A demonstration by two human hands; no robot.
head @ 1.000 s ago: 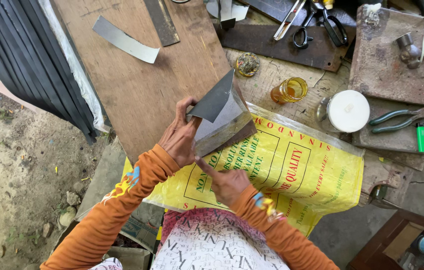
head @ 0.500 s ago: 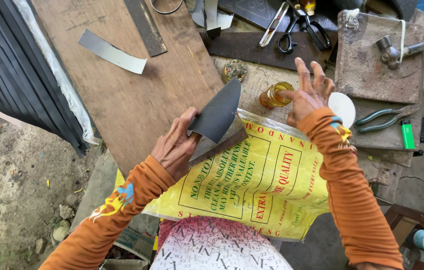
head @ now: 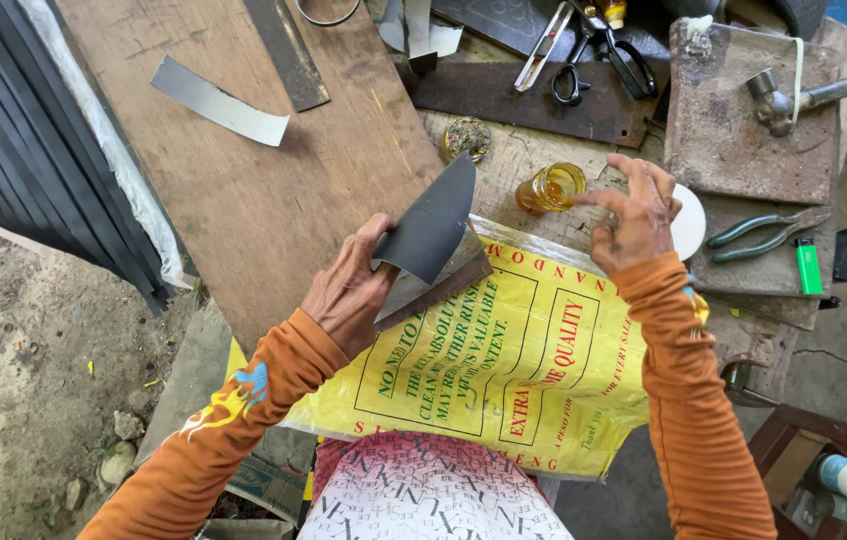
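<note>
Two hands | left hand [head: 348, 295] grasping dark metal sheet [head: 430, 232] | right hand [head: 636, 213] released, fingers spread beside amber glass [head: 549, 187]

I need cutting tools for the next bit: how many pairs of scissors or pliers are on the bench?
2: black-handled scissors at the top of the bench, and green-handled pliers on the rusty plate at right. Others may be hidden among the clutter.

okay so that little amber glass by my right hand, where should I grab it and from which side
Probably grip the amber glass around its side wall, below the open rim, coming from its right, where your right hand hovers with fingers spread. It stands upright and looks to hold liquid, so keep it level. The dark blade in your left hand crowds its left.
</note>
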